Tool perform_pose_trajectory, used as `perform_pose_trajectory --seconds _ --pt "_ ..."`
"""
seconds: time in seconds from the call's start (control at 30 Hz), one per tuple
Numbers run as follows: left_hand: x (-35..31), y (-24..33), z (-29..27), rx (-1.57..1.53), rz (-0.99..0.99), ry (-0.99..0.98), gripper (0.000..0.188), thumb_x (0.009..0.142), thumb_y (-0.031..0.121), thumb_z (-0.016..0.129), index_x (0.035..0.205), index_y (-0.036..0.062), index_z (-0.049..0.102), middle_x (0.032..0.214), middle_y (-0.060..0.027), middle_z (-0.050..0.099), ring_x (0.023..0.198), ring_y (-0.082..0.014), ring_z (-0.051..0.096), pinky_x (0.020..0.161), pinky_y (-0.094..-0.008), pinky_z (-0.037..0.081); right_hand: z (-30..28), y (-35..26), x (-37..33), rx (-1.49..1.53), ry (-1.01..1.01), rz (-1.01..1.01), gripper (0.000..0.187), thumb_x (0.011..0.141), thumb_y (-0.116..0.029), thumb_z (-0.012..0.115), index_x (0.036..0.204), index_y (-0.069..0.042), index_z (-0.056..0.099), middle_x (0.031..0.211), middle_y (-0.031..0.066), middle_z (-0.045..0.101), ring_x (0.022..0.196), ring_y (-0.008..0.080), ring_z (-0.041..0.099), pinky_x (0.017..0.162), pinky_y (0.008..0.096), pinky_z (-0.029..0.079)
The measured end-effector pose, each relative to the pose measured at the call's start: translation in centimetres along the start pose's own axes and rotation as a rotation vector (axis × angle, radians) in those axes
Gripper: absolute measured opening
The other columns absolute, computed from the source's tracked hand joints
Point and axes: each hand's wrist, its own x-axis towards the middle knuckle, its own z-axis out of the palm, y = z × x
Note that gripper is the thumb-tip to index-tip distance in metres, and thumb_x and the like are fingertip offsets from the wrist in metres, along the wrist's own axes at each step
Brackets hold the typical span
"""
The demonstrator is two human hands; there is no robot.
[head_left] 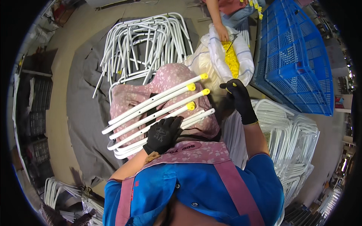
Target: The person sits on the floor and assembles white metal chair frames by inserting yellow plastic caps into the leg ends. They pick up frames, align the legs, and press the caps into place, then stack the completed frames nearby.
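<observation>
Across my lap lie several white metal tubes [151, 106] side by side, with holes along them. Yellow plastic end caps [191, 87] sit on several of their right-hand ends, while the nearest tube ends [206, 112] are bare. My left hand [163, 133], in a black glove, is closed over the nearer tubes. My right hand [240, 100], also black-gloved, is raised to the right of the tube ends. Its fingers are pinched on a small yellow end cap [234, 84], partly hidden by the glove. Just beyond stands a white sack of loose yellow caps [231, 60].
Bent white tube frames [147, 41] are piled on a grey cloth [85, 98] ahead. Blue plastic crates [290, 64] stand at the right, with wrapped tube frames [286, 139] nearer me. Another person's hand [222, 33] reaches to the sack.
</observation>
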Motion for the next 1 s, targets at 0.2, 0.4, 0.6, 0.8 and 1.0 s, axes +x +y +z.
perform_pose_trajectory --seconds 0.2,0.4,0.6,0.8,1.0 --pt "0.9 0.7 -0.3 0.068 -0.077 0.016 0.036 0.086 0.021 0.067 0.120 0.0127 0.058 0.094 -0.0103 0.062 0.083 -0.0311 0.063 0.066 -0.0435 0.051 2.7 -1.2 -2.5 0.065 -0.008 0.190 0.015 0.098 -0.021 0.058 0.105 -0.008 0.061 0.092 0.0022 0.069 0.060 0.0054 0.051 0.050 0.0201 0.037" --pt "1.0 0.3 0.2 0.099 -0.043 0.089 0.031 0.091 0.024 0.061 0.120 0.0132 0.058 0.090 -0.0076 0.061 0.076 -0.0259 0.063 0.059 -0.0401 0.051 3.6 0.0 -2.8 0.163 -0.166 0.218 0.019 0.100 -0.023 0.053 0.108 -0.008 0.062 0.098 0.0037 0.068 0.070 0.0077 0.057 0.062 0.0229 0.047" --pt "0.9 0.3 0.0 0.069 -0.062 0.067 0.032 0.090 0.025 0.062 0.120 0.0144 0.059 0.090 -0.0077 0.061 0.077 -0.0271 0.064 0.061 -0.0410 0.052 3.6 0.6 -4.1 0.446 -0.179 0.277 0.030 0.096 -0.010 0.056 0.125 -0.003 0.056 0.104 0.0049 0.063 0.089 0.0138 0.063 0.082 0.0300 0.053" --pt "1.1 0.3 0.0 0.043 -0.067 0.079 0.030 0.091 0.025 0.061 0.120 0.0141 0.059 0.092 -0.0083 0.062 0.079 -0.0273 0.063 0.064 -0.0412 0.052 4.0 -0.9 -4.8 -0.071 -0.222 0.090 0.033 0.093 -0.004 0.058 0.125 -0.003 0.059 0.107 0.0049 0.064 0.097 0.0123 0.062 0.086 0.0292 0.051" --pt "1.3 0.1 -0.1 0.038 -0.018 0.072 0.029 0.092 0.025 0.061 0.118 0.0106 0.060 0.091 -0.0091 0.063 0.081 -0.0272 0.063 0.066 -0.0401 0.051 3.3 -2.2 -4.4 -0.658 -0.311 -0.259 0.038 0.087 -0.005 0.064 0.124 -0.005 0.061 0.102 0.0104 0.068 0.090 0.0210 0.067 0.083 0.0323 0.052"
